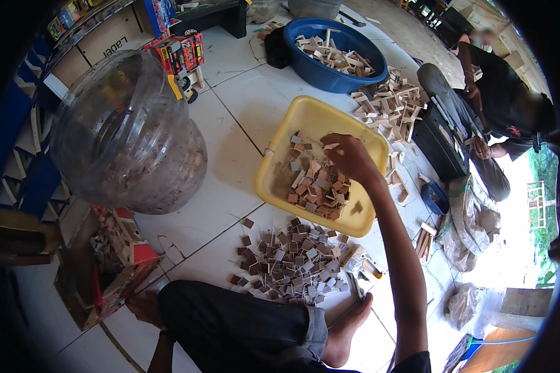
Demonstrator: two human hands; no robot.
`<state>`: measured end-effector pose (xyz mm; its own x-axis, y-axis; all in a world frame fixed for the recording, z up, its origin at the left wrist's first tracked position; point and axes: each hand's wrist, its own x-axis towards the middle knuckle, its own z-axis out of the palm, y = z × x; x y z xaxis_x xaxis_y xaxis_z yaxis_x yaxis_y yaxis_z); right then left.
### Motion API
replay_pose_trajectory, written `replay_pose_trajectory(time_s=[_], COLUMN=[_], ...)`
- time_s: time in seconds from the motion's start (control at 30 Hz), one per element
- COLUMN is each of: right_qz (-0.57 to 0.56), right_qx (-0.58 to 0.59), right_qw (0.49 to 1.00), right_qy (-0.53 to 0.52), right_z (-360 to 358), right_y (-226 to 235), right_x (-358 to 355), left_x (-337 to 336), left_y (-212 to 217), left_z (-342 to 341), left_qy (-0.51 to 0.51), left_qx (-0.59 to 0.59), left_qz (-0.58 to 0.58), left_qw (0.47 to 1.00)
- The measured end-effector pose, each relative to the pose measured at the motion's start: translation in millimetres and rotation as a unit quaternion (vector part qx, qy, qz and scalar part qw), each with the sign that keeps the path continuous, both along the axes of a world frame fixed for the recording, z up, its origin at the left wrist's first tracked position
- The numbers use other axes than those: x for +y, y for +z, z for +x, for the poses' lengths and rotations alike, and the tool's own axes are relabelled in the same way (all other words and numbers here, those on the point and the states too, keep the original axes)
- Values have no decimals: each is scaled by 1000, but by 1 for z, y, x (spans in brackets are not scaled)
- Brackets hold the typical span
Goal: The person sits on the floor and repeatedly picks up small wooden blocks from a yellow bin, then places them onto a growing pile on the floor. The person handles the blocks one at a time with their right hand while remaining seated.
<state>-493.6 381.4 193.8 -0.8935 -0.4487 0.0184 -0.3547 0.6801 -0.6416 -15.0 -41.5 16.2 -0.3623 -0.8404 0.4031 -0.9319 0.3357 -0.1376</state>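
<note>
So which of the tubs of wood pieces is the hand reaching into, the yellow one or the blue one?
The square yellow tub: the right hand is over its small flat pieces. The round blue tub of longer sticks sits farther away, untouched.

clear jar point(127, 133) blocks left, bare tiles point(230, 155) between

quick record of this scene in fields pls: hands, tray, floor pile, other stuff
right hand: right hand reaches into the yellow tray, fingertips pinching a small pale piece
left hand: only a bit of forearm at the lower edge, hand not in view
tray contents: small square wooden pieces, brown and pale
floor pile: grey-brown squares with thin pins on white tiles, by the person's bare foot
other: clear plastic jar, blue basin of wood offcuts, another person seated
</note>
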Motion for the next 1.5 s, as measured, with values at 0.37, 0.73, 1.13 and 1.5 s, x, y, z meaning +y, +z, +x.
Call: replay_pose_trajectory(time_s=[0.37, 0.73, 1.13, 1.5], right_qz=[130, 89, 201, 256], right_qx=[77, 28, 115, 252], right_qw=[987, 995, 972, 933], right_qy=[-62, 24, 43, 7], right_z=[-25, 8, 7, 1], right_y=[-61, -53, -52, -66], right_x=[-17, -35, -53, -47], left_x=[-5, -8, -2, 0], left_y=[-6, -10, -1, 1], left_z=[8, 12, 4, 5], left_qy=[12, 9, 0, -15], left_qx=[-10, -6, 31, 48], left_qz=[17, 28, 38, 49], left_qw=[1000, 1000, 999, 998])
